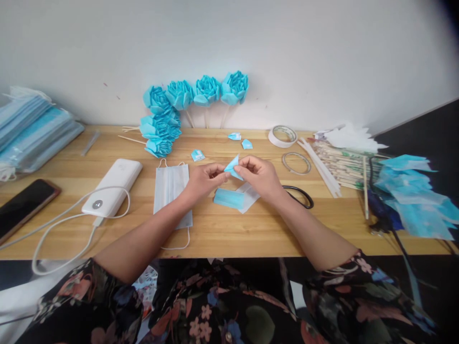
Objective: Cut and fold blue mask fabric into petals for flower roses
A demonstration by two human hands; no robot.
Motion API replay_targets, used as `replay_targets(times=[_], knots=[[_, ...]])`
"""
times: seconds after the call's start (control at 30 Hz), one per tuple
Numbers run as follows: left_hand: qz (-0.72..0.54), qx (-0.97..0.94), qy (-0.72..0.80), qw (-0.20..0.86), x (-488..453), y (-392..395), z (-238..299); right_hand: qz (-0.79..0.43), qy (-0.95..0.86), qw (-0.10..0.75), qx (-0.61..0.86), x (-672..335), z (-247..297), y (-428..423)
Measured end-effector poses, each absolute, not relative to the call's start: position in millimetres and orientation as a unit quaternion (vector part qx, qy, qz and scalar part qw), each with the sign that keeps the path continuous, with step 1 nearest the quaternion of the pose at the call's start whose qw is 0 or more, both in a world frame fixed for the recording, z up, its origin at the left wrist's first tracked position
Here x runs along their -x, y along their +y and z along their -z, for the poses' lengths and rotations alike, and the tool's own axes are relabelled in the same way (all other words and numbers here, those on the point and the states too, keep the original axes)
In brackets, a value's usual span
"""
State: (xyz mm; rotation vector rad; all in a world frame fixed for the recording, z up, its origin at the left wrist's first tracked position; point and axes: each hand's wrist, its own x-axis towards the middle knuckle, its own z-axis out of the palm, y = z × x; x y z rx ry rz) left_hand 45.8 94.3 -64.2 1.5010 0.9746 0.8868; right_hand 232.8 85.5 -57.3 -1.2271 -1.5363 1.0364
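My left hand (205, 180) and my right hand (258, 175) meet over the middle of the wooden table (229, 229). Both pinch a small folded blue piece (232, 166) of mask fabric between their fingertips. Just below the hands lie a cut blue strip (227, 198) and a white fabric scrap (250, 195). A whole face mask (171, 188) lies flat under my left wrist. Several finished blue fabric flowers (186, 98) on sticks lean against the wall behind.
A white power bank (114, 185) with cable and a phone (21, 205) lie left; packs of masks (32, 129) sit far left. Tape rolls (283, 135), wooden sticks (337, 165), black scissors (300, 195) and blue scraps (416, 196) crowd the right. Small folded pieces (240, 139) lie behind.
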Motion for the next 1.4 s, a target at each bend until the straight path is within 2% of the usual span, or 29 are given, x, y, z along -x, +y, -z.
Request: replay_targets(times=[0.53, 1.17, 1.4], knots=[[-0.401, -0.609, 0.45, 0.515, -43.8, 96.1, 61.8, -0.434, -0.639, 0.426, 0.472, -233.3, 52.9, 83.2], [-0.411, -0.572, 0.43, 0.565, -41.9, 96.8, 60.5, -0.327, -0.742, 0.4, 0.427, -237.3, 51.0, 83.1], [-0.401, -0.586, 0.462, 0.531, -44.2, 97.2, 61.5, -0.387, -0.659, 0.421, 0.488, -234.6, 55.2, 84.5]])
